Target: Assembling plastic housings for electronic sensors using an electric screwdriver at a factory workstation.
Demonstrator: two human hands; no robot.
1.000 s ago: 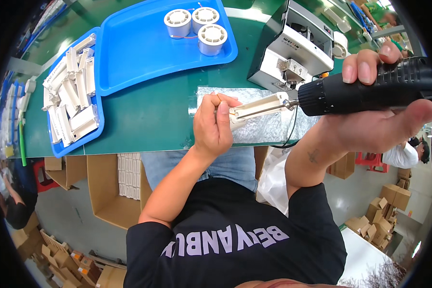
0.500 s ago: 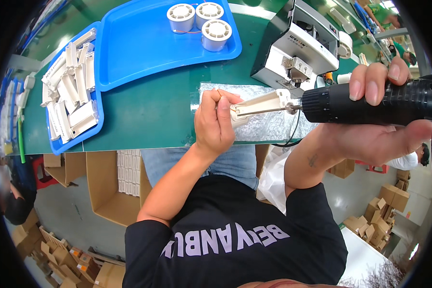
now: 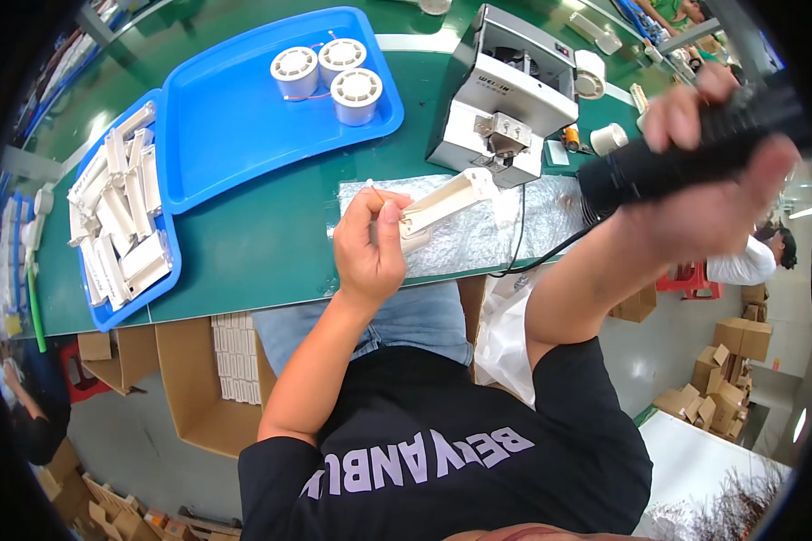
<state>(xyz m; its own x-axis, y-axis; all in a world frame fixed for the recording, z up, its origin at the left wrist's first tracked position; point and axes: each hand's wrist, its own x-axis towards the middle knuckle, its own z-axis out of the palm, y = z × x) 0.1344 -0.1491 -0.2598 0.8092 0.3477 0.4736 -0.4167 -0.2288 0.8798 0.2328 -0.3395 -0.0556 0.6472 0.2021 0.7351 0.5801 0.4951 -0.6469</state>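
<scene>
My left hand (image 3: 366, 257) pinches a long, white, trough-shaped plastic housing (image 3: 447, 202) by its near end, its hollow side facing up. A short, thin orange wire with a white tip (image 3: 371, 184) pokes out by those fingers. In my right hand (image 3: 695, 221), smeared by motion, is a black electric screwdriver (image 3: 645, 167), held sideways to the right of the housing and apart from it. The screwdriver's bit cannot be made out. Beneath the housing, a crinkled transparent plastic sheet (image 3: 465, 242) covers part of the green bench (image 3: 244, 257).
Behind the sheet stands a grey-black screw feeder (image 3: 537, 99). A blue tray (image 3: 221, 126) carries three white slotted cylinders (image 3: 356, 106); another blue tray (image 3: 173, 270) holds several white housings (image 3: 122, 216). A black cable (image 3: 550, 256) crosses the sheet. A cardboard box (image 3: 185, 388) sits below the bench.
The screwdriver, whose bit was at the housing's far end, has pulled away to the right and up with my right hand. The whole view has shifted slightly; my left hand keeps its pinch.
</scene>
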